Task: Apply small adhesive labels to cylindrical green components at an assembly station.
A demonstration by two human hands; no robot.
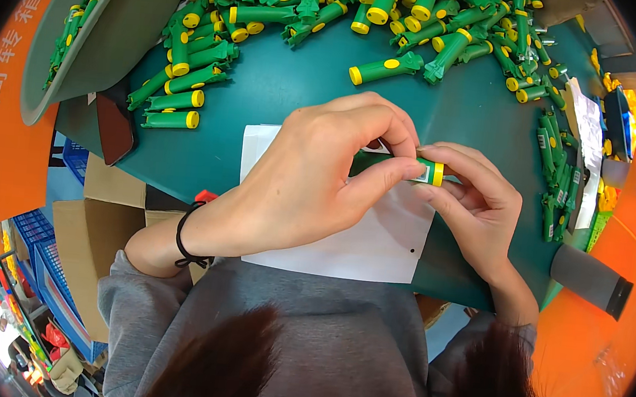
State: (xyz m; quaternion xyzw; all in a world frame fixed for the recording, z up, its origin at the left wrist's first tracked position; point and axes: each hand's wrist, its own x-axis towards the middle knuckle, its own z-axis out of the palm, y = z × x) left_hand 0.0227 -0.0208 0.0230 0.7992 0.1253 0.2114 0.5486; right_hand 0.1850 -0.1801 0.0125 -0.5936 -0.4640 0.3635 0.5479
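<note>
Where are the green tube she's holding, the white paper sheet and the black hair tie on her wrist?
Green plastic tube with yellow end (429,172), head view: near its yellow band.
White paper sheet (375,246), head view: bare lower area.
Black hair tie (181,237), head view: band on the left wrist.

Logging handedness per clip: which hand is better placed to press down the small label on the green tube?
Left, probably. The left hand wraps the green tube, thumb on the white label; the right hand only steadies the yellow end.

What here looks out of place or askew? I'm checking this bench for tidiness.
Nothing looks damaged or spilled. Both the left hand and right hand hold one green tube with a yellow end over a white sheet. The only untidy part is the loose heap of green tubes lying at all angles across the teal table.
</note>
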